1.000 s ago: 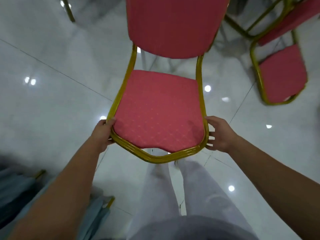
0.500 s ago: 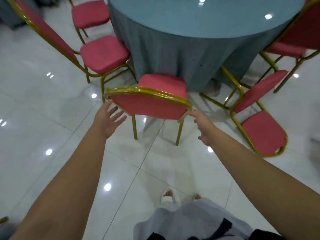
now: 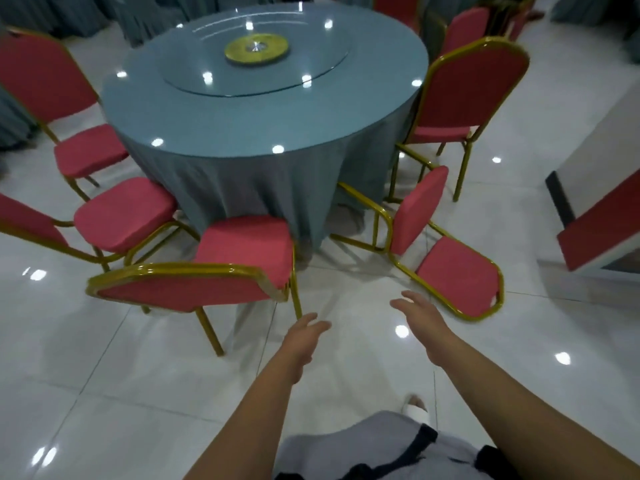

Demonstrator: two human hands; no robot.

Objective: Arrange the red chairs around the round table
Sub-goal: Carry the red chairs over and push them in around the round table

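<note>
A round table [image 3: 263,116] under a grey-blue cloth stands ahead. A red chair with a gold frame [image 3: 242,251] stands upright at its near edge, back towards me. To its right a second red chair [image 3: 453,271] lies tipped over on the floor, backrest on the tiles, seat upended. My left hand [image 3: 304,336] and my right hand [image 3: 420,315] hover open over the floor between the two chairs, holding nothing. My right hand is nearer the tipped chair.
More red chairs stand at the table's left [image 3: 121,213] [image 3: 86,154] and right [image 3: 460,98]. A glass turntable with a gold hub [image 3: 256,48] sits on the tabletop. A white and red stand [image 3: 602,216] is at the far right. The white floor tiles are glossy.
Both hands have let go of the upright chair and moved right, towards the tipped chair. The view has lifted and drawn back from the table.
</note>
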